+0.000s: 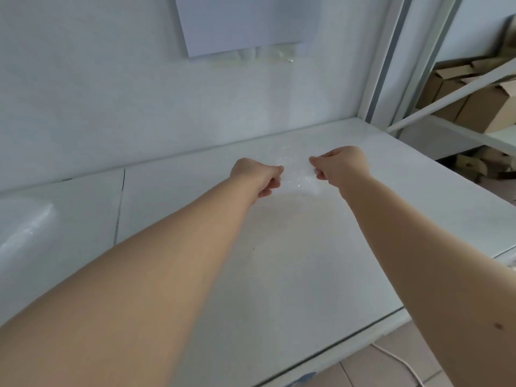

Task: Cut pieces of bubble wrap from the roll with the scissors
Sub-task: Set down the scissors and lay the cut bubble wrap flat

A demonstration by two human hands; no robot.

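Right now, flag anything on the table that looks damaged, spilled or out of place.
Nothing stands out. The left hand and right hand pinch a bubble wrap piece over the table. No scissors are in view.

- I read the bubble wrap piece (297, 178) as clear plastic film, glinting in spots.
- Tabletop (279, 275): white, smooth, faint sheen.
- Boxes (491, 107): brown matt cardboard.
- Wall sheet (245, 23): matt, looks like paper.
- Floor tiles (391, 367): smooth, beige.

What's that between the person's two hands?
A clear piece of bubble wrap, gripped at its sides by the left hand and right hand above the white table, seen in the head view.
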